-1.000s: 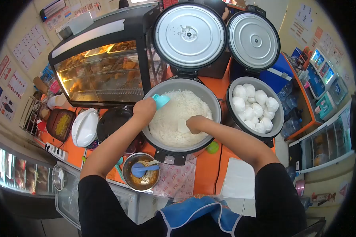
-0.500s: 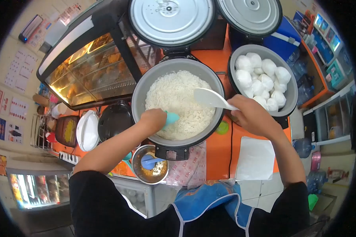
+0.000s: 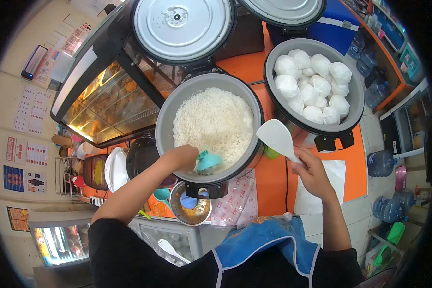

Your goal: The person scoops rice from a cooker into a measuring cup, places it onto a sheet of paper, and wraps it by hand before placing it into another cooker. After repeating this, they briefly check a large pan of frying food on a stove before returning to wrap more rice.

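At the far left a glass-fronted warmer (image 3: 105, 103) stands lit, with browned food on its shelves. Just below it on the orange counter (image 3: 269, 185) lie a white plate (image 3: 114, 169) and a dark round pan (image 3: 140, 156). The left hand (image 3: 181, 157) reaches over the near rim of the big rice cooker (image 3: 170, 120), fingers closed around a small teal cup (image 3: 208, 161) that is tipped into the cooked rice (image 3: 211, 122) at the pot's near edge. Beneath that rim sits a metal bowl (image 3: 189, 211) with brown sauce and a blue spoon in it. Right of the cooker, the right hand (image 3: 314, 175) grips the handle of a white rice paddle (image 3: 277, 137), held up over the counter between the two pots, clear of the rice. Farthest right, a second cooker (image 3: 353, 113) is filled with white wrapped bundles (image 3: 314, 84).
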Available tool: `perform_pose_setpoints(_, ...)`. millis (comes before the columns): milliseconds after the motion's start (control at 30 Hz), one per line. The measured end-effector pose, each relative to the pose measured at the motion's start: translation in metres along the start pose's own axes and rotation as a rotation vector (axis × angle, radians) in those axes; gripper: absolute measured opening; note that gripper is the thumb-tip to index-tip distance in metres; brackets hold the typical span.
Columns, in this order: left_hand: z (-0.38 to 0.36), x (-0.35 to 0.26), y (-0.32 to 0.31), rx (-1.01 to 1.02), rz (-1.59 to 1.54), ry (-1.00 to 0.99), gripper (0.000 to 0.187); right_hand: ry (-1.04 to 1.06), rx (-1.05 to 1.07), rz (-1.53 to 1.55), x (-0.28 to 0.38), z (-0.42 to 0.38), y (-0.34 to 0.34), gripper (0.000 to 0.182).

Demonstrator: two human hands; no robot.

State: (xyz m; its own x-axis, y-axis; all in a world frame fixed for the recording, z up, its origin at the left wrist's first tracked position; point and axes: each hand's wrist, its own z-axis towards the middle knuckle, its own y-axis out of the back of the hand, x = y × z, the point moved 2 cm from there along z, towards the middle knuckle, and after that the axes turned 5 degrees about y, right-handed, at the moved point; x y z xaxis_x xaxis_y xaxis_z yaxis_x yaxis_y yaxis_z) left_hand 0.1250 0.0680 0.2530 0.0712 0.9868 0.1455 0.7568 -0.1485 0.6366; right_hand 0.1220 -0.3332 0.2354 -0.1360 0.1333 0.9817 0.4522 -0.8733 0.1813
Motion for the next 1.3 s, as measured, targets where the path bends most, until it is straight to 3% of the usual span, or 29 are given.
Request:
perform_pose_setpoints(167, -0.029, 0.013, 0.045, 0.025, -0.026, -0.243, 0.037, -0.115, -0.051, 0.102, -0.02, -0.021, -0.001, 0.024)
perform_pose_setpoints(200, -0.033, 0.014, 0.059, 0.026, -0.037, -0.245, 0.037, -0.146, -0.057, 0.143, -0.023, -0.024, 0.0, 0.024)
perform_pose_setpoints(267, -0.034, 0.024, 0.081, 0.244, -0.204, -0.055, 0.038, -0.168, -0.062, 0.142, -0.033, -0.029, 0.001, 0.023)
perform_pose_setpoints(400, 0.011, 0.052, 0.081, 0.22, -0.309, -0.033, 0.037, -0.195, -0.103, 0.176, -0.04, -0.028, -0.002, 0.022)
perform_pose_setpoints(467, 0.046, 0.049, 0.068, -0.039, -0.127, 0.001, 0.033, -0.194, -0.112, 0.168, -0.041, -0.025, -0.006, 0.022)
perform_pose_setpoints(500, 0.065, 0.043, 0.049, -0.04, -0.13, 0.0, 0.033, -0.19, -0.126, 0.161, -0.041, -0.023, -0.009, 0.022)
perform_pose_setpoints(567, 0.087, 0.023, 0.013, -0.389, -0.075, -0.021, 0.021, -0.161, -0.141, 0.16, -0.043, -0.021, -0.017, 0.021)
perform_pose_setpoints(600, 0.079, 0.009, 0.009, -0.393, -0.08, -0.022, 0.021, -0.13, -0.158, 0.163, -0.044, -0.02, -0.02, 0.021)
perform_pose_setpoints(700, 0.052, -0.011, 0.003, -0.335, -0.136, -0.049, 0.024, -0.165, -0.141, 0.135, -0.054, -0.027, -0.03, 0.019)
perform_pose_setpoints(767, 0.046, -0.01, -0.004, -0.144, -0.101, -0.073, 0.025, -0.176, -0.178, 0.201, -0.057, -0.033, -0.039, 0.019)
perform_pose_setpoints(900, -0.017, -0.021, 0.022, -0.09, -0.054, -0.214, 0.026, -0.205, -0.193, 0.166, -0.075, -0.04, -0.065, 0.021)
perform_pose_setpoints(1033, -0.005, -0.03, 0.019, -0.084, 0.018, -0.254, 0.026, -0.218, -0.184, 0.143, -0.081, -0.038, -0.082, 0.027)
perform_pose_setpoints(1133, 0.016, -0.039, 0.013, -0.117, 0.013, -0.136, 0.025, -0.155, -0.197, 0.081, -0.075, -0.027, -0.091, 0.03)
perform_pose_setpoints(1300, -0.028, -0.027, 0.024, -0.091, -0.072, -0.216, 0.028, -0.125, -0.157, -0.068, -0.062, -0.02, -0.102, 0.034)
